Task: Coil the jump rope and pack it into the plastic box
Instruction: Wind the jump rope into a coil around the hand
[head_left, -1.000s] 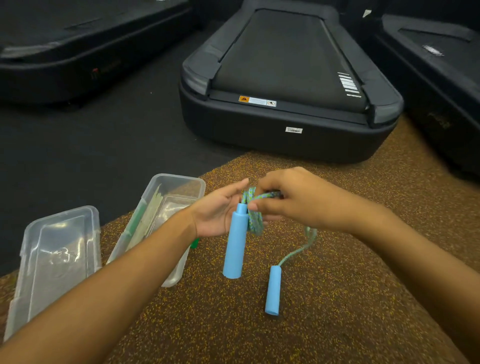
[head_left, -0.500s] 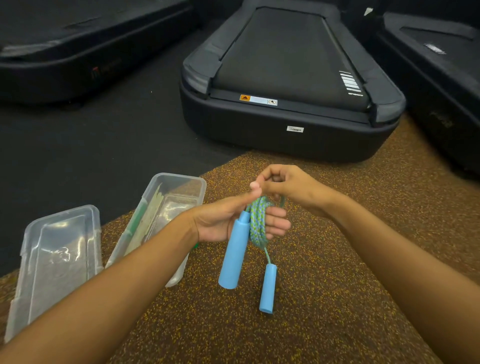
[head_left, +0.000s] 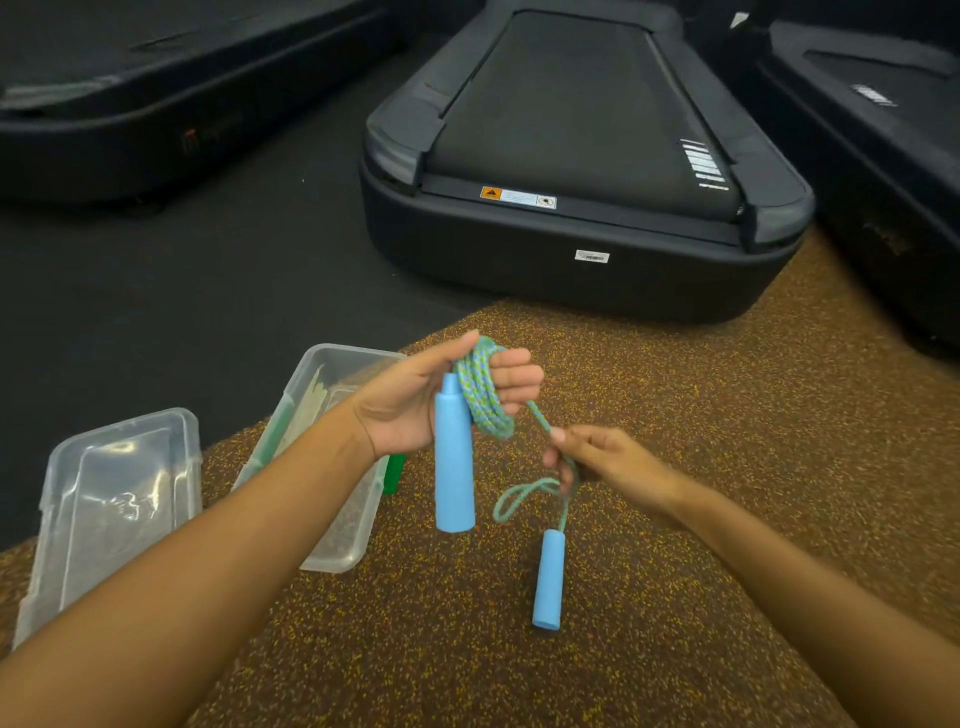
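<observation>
My left hand (head_left: 415, 400) grips the jump rope: several loops of the blue-green braided cord (head_left: 480, 395) wrap around its fingers, and one light blue handle (head_left: 453, 457) hangs down from the palm. My right hand (head_left: 597, 457), lower and to the right, pinches the loose end of the cord, which forms a small slack loop (head_left: 514, 499). The second blue handle (head_left: 548, 579) dangles below it, close to the floor. The open clear plastic box (head_left: 340, 551) lies on the mat left of my left forearm, partly hidden by it.
The box's clear lid (head_left: 119, 493) lies further left. A green object (head_left: 394, 473) shows beside the box. I work over a brown speckled mat (head_left: 675, 364). A black treadmill (head_left: 587, 171) stands ahead, with others at left and right.
My right hand dropped from above the coil to below and right of it, drawing the cord's free end down. The second handle swung right. The left hand kept hold of the coil.
</observation>
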